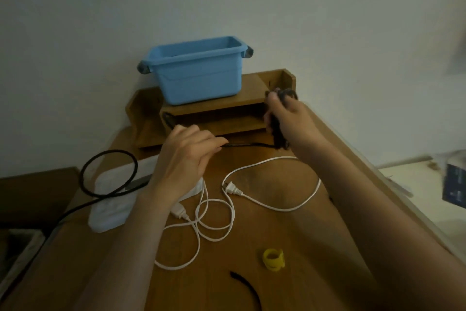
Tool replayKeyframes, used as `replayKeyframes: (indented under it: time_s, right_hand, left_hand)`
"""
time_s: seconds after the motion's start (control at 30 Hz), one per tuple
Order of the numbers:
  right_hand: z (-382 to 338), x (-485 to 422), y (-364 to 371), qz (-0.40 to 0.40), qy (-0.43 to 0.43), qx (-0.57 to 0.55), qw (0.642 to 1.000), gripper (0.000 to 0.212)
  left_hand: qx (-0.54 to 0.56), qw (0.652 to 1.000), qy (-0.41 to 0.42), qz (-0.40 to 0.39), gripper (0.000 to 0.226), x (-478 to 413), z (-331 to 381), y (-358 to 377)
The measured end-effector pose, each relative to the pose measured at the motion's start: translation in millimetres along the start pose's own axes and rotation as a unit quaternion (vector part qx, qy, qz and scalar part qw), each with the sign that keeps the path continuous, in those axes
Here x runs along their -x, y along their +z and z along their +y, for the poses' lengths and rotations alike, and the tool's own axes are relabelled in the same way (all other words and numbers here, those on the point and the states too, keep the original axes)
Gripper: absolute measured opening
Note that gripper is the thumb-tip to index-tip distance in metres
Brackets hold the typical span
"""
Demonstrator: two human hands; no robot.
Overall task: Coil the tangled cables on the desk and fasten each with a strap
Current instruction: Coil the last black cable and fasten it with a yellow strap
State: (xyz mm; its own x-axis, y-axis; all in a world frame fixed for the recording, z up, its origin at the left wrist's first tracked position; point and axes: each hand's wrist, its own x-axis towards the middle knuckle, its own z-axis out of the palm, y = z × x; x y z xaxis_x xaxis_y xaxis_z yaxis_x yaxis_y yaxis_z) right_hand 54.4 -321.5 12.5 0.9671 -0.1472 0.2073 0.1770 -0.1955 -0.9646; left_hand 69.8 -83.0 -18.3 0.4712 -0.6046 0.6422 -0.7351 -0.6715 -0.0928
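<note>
My right hand (287, 115) grips a bundle of coiled black cable (278, 135) above the back of the desk. A loose length of that cable (242, 144) runs left to my left hand (187, 157), whose fingers pinch it. From there it loops off the desk's left side in a big black loop (87, 172). A tangled white cable (254, 199) with a two-pin plug (230, 187) lies in the middle of the desk. A yellow strap (273, 259) curled into a ring and a black strap (245, 283) lie near the front.
A blue plastic bin (196, 83) stands on a wooden shelf riser (214, 109) at the back against the wall. A white power strip (113, 199) lies at the desk's left edge. The wooden desk (277, 230) drops off on both sides.
</note>
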Motion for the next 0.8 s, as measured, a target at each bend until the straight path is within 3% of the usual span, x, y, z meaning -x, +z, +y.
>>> replayKeyframes:
  time_s: [0.13, 0.23, 0.37, 0.53, 0.6, 0.73, 0.8]
  right_hand:
    - [-3, 9, 11, -0.192, 0.020, 0.085, 0.978, 0.032]
    - [-4, 13, 15, -0.321, 0.048, 0.052, 0.944, 0.045]
    - [1, 13, 21, -0.395, 0.084, -0.058, 0.913, 0.065]
    - [6, 7, 14, -0.499, 0.040, -0.042, 0.865, 0.052]
    - [4, 2, 6, -0.526, 0.039, -0.058, 0.848, 0.046]
    - [-1, -5, -10, -0.558, 0.048, -0.165, 0.812, 0.037]
    - [0, -6, -16, -0.539, 0.062, -0.220, 0.810, 0.036]
  left_hand:
    - [-0.006, 0.996, 0.058, 0.062, 0.023, -7, 6, -11]
    - [0.006, 0.993, 0.050, 0.109, 0.022, -9, 5, -14]
    - [0.069, 0.986, -0.015, 0.154, 0.022, -9, 0, -13]
    - [0.132, 0.981, -0.103, 0.098, 0.061, -1, -8, -16]
    - [0.172, 0.970, -0.153, 0.077, 0.067, 5, -14, -13]
    - [0.269, 0.916, -0.298, 0.003, 0.043, 18, -26, 1]
    - [0.299, 0.895, -0.325, -0.061, 0.024, 21, -25, 8]
